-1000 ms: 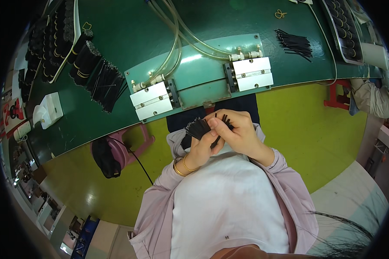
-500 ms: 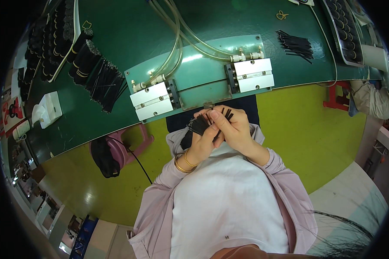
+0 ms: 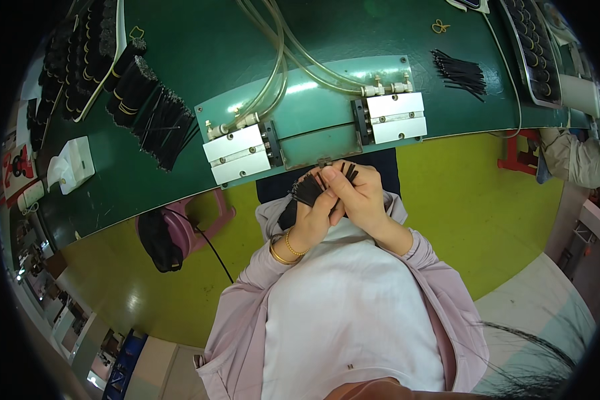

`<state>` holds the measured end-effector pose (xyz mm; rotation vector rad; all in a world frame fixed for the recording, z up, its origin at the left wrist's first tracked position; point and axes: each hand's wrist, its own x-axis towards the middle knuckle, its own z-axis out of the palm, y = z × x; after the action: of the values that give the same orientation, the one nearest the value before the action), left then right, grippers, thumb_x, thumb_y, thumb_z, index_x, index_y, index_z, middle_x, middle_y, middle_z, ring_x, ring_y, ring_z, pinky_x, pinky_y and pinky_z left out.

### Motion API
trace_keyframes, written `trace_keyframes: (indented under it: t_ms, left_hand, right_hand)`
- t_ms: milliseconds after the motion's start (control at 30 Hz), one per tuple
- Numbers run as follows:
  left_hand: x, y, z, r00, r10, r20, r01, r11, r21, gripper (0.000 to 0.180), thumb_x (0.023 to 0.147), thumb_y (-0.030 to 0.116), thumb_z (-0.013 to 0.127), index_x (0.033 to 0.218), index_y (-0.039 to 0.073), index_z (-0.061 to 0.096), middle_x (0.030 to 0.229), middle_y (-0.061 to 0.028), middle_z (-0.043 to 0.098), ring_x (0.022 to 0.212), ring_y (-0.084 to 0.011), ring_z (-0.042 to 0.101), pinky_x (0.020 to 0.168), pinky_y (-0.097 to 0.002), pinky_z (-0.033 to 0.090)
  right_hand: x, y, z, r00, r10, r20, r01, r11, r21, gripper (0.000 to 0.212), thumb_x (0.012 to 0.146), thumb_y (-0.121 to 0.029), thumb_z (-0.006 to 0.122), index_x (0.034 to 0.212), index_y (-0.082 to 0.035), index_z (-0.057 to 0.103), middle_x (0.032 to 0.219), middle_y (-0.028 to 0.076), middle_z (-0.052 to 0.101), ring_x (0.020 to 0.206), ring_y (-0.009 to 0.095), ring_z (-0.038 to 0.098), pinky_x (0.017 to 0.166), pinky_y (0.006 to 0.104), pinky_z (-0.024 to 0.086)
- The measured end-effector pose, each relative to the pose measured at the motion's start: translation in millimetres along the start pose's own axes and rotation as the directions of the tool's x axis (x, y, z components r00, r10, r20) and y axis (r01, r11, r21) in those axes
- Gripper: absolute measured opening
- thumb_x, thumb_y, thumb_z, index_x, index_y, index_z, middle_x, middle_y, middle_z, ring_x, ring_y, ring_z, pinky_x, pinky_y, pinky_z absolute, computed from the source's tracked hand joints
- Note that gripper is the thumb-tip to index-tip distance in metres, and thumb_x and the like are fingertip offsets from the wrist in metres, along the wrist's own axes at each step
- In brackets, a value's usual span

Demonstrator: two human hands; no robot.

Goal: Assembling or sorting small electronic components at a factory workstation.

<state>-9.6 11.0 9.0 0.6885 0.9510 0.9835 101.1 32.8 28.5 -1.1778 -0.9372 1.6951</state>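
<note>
Green desk (image 3: 133,193): crosses the upper part of the view, its front edge curved by the lens.
Fixture (image 3: 320,143): a green plate with two silver blocks, at the desk's front edge.
Right hand (image 3: 365,198): wrist bent inward, thumb forward, its grip pinching a few black sticks (image 3: 305,191).
Left hand (image 3: 315,219): touches the right, its grip curled around the main bundle.
Hidden: most fingers, and the sticks' middles.
Black sticks: thin, straight, fanned, just below the fixture.
</note>
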Motion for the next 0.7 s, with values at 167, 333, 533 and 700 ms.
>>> trace_keyframes:
  t_ms: [167,333,533,700]
  left_hand:
    - [1.5,0.1,0.7,1.0,0.026,0.01,-0.026,1.0,0.006,0.018,0.086,0.019,0.046,0.079,0.002,0.046,0.06,0.0021,0.045,0.053,-0.0031,0.04,0.047,-0.0184,0.032]
    - [2.3,-1.0,2.1,0.998,0.051,-0.03,-0.051,0.999,-0.001,0.017,0.085,0.018,0.045,0.078,0.002,0.046,0.058,0.0024,0.045,0.051,-0.0031,0.039,0.046,-0.0182,0.031]
    - [3.0,-3.4,-9.8,0.993,0.04,0.115,-0.048,0.997,0.065,0.014,0.084,0.015,0.045,0.079,0.003,0.046,0.06,0.0021,0.045,0.05,-0.0034,0.038,0.046,-0.018,0.03]
    - [3.3,-4.6,-1.0,0.994,0.095,0.045,-0.095,0.995,0.005,0.014,0.085,0.016,0.043,0.083,0.003,0.047,0.065,0.0017,0.048,0.049,-0.0033,0.038,0.045,-0.0175,0.03]
  right_hand:
    - [0.7,-3.0,4.5,0.999,0.022,-0.045,-0.021,1.0,0.014,0.029,0.089,-0.014,0.048,0.064,0.0,0.049,0.055,0.004,0.054,0.035,0.011,0.052,0.031,0.0178,0.035]
    - [0.7,-3.1,2.4,1.0,0.015,-0.025,-0.015,1.0,0.008,0.028,0.089,-0.014,0.047,0.066,0.001,0.05,0.056,0.004,0.054,0.036,0.012,0.053,0.032,0.0178,0.036]
    - [0.9,-8.4,-1.1,0.997,0.067,0.049,-0.069,0.997,0.02,0.026,0.089,-0.015,0.047,0.071,0.003,0.053,0.057,0.005,0.055,0.038,0.012,0.055,0.033,0.0178,0.038]
    - [-0.7,-1.5,0.7,1.0,0.014,-0.001,-0.014,1.0,0.018,0.027,0.09,-0.015,0.046,0.074,0.004,0.055,0.056,0.005,0.055,0.038,0.012,0.055,0.033,0.0176,0.038]
